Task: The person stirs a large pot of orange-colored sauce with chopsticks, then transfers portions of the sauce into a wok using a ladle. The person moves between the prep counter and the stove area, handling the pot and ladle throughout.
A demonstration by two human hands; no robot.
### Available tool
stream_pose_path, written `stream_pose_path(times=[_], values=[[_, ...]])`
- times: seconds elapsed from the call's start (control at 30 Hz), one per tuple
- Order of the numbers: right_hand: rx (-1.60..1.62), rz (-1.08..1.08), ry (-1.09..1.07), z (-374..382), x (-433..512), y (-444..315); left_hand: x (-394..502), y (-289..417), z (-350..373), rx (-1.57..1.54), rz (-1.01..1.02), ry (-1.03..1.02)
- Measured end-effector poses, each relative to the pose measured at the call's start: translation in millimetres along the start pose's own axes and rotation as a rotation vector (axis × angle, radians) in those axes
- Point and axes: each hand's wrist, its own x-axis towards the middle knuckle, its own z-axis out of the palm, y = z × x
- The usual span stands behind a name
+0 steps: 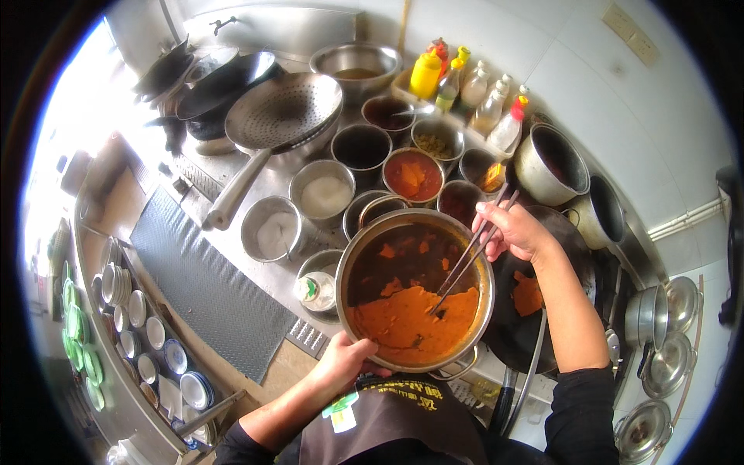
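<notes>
A steel pot [343, 273] of dark broth sits just in front of me, its near half covered by an orange layer of solidified fat [418, 325]. My left hand [347, 361] grips the pot's near left rim. Between the fingers of my right hand [511, 228] is a pair of dark chopsticks [465, 267], their tips touching the orange layer near a small dark gap. Smaller orange pieces float on the broth. To the right of the pot, a black wok [558, 250] holds another orange piece [527, 294].
Metal containers of seasonings, including one with red sauce [414, 174], stand beyond the pot. A perforated steel strainer [285, 113] rests at the back left. Sauce bottles [426, 75] line the wall. A ladle handle [530, 372] sticks out from the wok. Shelves of bowls [195, 389] are on the left.
</notes>
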Motion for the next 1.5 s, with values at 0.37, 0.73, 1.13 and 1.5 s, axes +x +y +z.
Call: stream_pose_path(times=[0.37, 0.73, 1.13, 1.5], values=[[0.046, 0.084, -0.002, 32, 17, 9, 1, -4, 0, -0.027, -0.004, 0.050], [0.269, 0.026, 0.165, 42, 0, 37, 4, -6, -4, -0.009, -0.019, 0.042], [0.360, -0.142, 0.302, 41, -24, 36, 5, -6, -4, -0.009, 0.003, 0.021], [0.491, -0.247, 0.373, 50, -37, 48, 4, -8, -3, -0.034, 0.019, 0.006]])
